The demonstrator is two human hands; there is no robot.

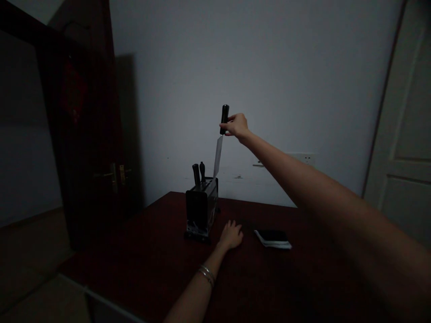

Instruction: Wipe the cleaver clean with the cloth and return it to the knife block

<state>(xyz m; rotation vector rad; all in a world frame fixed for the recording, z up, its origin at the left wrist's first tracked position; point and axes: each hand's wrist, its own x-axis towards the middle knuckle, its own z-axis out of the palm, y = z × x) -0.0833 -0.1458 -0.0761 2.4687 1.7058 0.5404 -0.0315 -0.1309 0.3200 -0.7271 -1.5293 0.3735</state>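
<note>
In the head view, the nearer right hand (237, 125) pinches a near-upright, black-handled, flat-bladed metal knife (218, 157), tip at the black, box-shaped knife block (197, 211) towards seven o'clock; the left hand (231, 235) lies loosely spread on the dark-red tabletop (141, 251), at the block's four o'clock.

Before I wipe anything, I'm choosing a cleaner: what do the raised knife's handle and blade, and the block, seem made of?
Handle: probably glossy black plastic, given its sheen. Blade: likely steel, smooth and pale grey. Block: perhaps plastic and metal; black end, shiny side, but dimness leaves this open.
</note>
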